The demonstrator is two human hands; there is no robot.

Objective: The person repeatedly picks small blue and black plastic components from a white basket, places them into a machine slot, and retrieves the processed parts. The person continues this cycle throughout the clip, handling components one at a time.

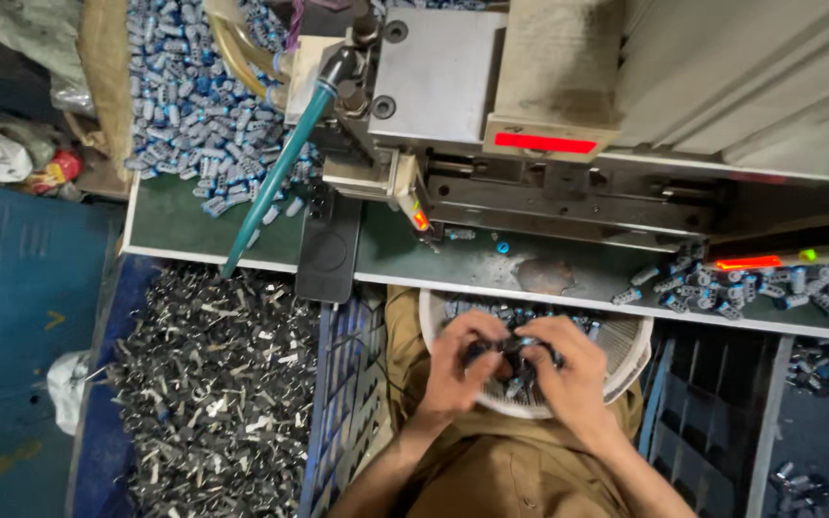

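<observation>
A round white slatted basket (631, 363) rests on my lap under the bench edge and holds several small blue cylindrical parts. Both hands are over it, close together. My left hand (460, 369) and my right hand (568, 369) are closed around a small cluster of dark and blue parts (515, 347) held between the fingertips. Exactly how many parts each hand grips is hidden by the fingers.
A grey metal machine (434, 72) with red lights stands on the green bench (175, 225). Heaps of blue cylinders lie at the bench's back left (194, 105) and right (760, 286). A teal hose (275, 177) slants down. Metal scrap (213, 384) fills a bin on the left.
</observation>
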